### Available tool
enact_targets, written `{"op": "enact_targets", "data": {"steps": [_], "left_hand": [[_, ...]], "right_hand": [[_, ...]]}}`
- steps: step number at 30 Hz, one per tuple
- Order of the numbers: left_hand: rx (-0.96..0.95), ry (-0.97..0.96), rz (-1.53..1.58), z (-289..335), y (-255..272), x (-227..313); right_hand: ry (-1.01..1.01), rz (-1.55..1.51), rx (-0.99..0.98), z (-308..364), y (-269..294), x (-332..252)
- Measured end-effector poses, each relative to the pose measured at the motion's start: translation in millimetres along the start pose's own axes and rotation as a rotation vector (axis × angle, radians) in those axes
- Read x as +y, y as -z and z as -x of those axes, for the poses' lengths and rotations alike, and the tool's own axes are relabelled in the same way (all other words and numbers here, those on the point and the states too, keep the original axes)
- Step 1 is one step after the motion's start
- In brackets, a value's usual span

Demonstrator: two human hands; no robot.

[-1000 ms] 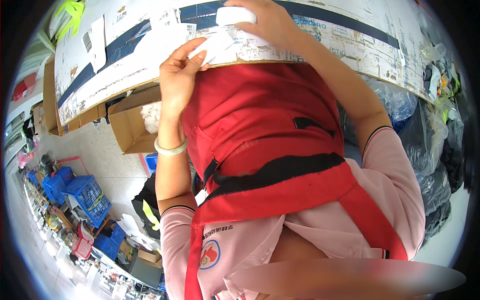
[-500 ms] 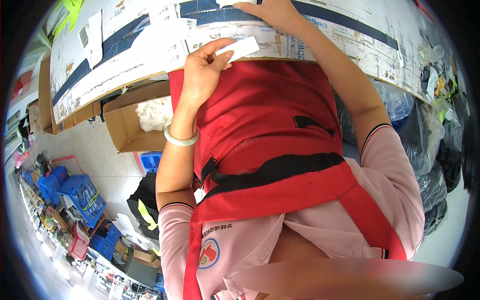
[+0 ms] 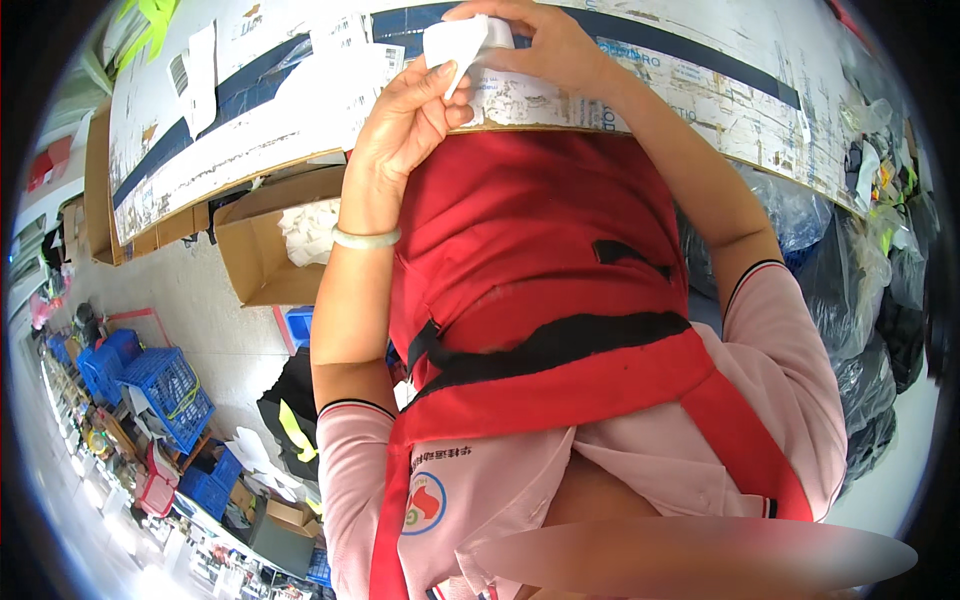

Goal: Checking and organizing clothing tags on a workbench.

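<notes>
Between the thumb and fingers of my left hand is a white strip, perhaps paper or a label, held up at a slant over the table's near edge. Just to its right, my right hand curls around a small white piece; the strip and my fingers partly cover it, so its kind cannot be made out. The two white pieces overlap in view, and whether they touch is unclear. Under both hands lies the work table, topped with worn white printed cardboard.
White tags with barcodes lie on the table's left part. Below its edge stands an open cardboard box with crumpled white material. Blue crates sit on the floor at left. Bags in clear and dark plastic are heaped at right.
My left hand has raised the white strip up beside my right hand. My right hand has come down slightly from the far edge with its white piece, and the two now meet in view.
</notes>
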State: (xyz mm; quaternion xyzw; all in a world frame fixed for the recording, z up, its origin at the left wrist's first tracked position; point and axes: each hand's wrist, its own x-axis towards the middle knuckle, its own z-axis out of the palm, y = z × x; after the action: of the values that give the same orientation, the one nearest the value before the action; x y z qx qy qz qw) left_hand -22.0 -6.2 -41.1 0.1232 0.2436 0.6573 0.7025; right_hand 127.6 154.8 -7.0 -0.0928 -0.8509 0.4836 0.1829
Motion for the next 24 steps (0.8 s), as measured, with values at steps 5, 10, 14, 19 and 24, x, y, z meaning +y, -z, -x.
{"op": "enact_targets", "data": {"steps": [5, 10, 14, 19, 24], "left_hand": [[-0.061, 0.021, 0.038, -2, -7, -2], [-0.020, 0.008, -0.015, -2, -6, 6], [0.189, -0.094, -0.316, -12, -2, 16], [0.478, -0.151, -0.735, -4, -13, 2], [0.372, -0.033, -0.892, -1, -19, -6]], "right_hand": [[-0.172, -0.493, -0.034, 9, -4, 17], [-0.311, -0.575, -0.111, 3, 6, 2], [-0.222, -0.303, 0.002, -14, 9, 20], [-0.170, 0.195, 0.066, -16, 10, 29], [-0.146, 0.454, 0.128, -1, 19, 2]]}}
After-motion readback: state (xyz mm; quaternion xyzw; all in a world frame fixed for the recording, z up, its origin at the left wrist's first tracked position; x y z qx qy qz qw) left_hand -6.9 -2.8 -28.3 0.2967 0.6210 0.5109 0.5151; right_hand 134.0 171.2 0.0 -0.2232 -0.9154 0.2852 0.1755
